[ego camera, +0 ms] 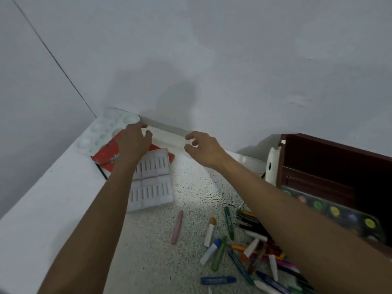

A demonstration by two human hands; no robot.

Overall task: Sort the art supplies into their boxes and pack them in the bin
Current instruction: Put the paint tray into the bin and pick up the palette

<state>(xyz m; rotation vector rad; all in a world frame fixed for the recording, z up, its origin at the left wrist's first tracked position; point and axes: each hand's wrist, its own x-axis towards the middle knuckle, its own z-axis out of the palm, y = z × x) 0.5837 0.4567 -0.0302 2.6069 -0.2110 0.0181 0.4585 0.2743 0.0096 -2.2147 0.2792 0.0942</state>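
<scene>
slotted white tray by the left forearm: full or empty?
Empty. Every visible slot in the tray is bare; the crayons lie loose outside it. The forearm hides one edge.

A clear case [167, 132] between the two hands, mid-frame, is so see-through and smeared that its outline fades. Whether the left hand [132, 143] or the right hand [201, 149] grips it cannot be told. The left forearm covers part of the white tray [157, 194] and the red book [104, 153]. At lower right the right forearm hides much of the crayon pile [250, 249] — the blurred paint palette [339, 211] and the brown bin [328, 162] run off the right edge.
</scene>
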